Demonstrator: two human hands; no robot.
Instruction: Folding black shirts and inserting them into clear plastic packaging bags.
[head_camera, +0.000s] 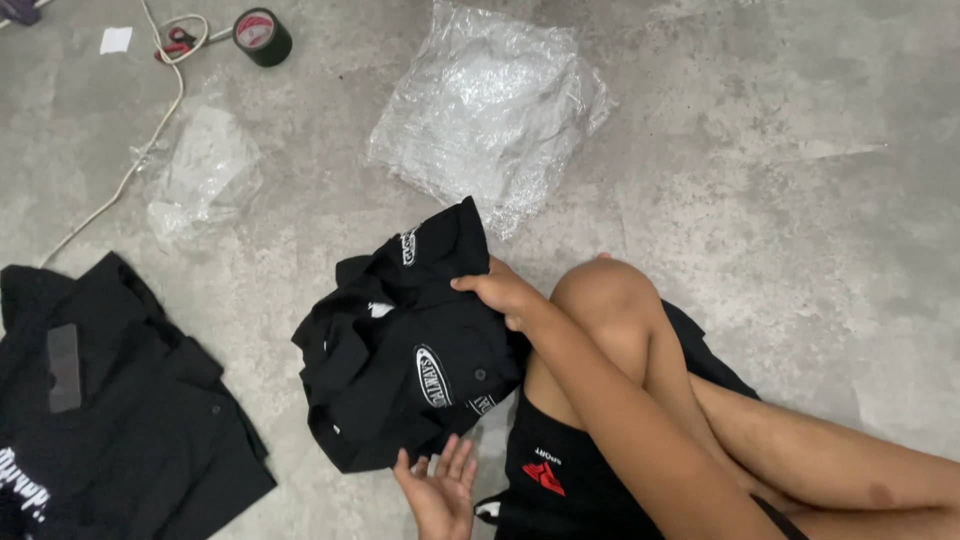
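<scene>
- A folded black shirt (400, 350) with white oval patches lies on the grey concrete floor (780, 150), roughly in the middle of the view, just beside the person's bent knee (600, 295).
- The shirt's long axis runs on a slant, from its lower end nearest the person up and away to a corner that points toward the pile of clear plastic bags (490, 110) lying beyond the shirt.
- The right hand (500, 292) rests on the far right edge of the shirt, fingers curled over the cloth and gripping it.
- The left hand (440, 490) sits at the near edge of the shirt, palm up and fingers spread loose, touching or just under the hem; it grasps nothing.
- A second black garment (110, 420) lies flat, well to the left of the shirt.
- A crumpled clear bag (205, 175) lies beyond the shirt, to its left.
- Farther off the same way are a roll of dark tape (262, 36), red-handled scissors (178, 42) and a white cord (150, 130).
</scene>
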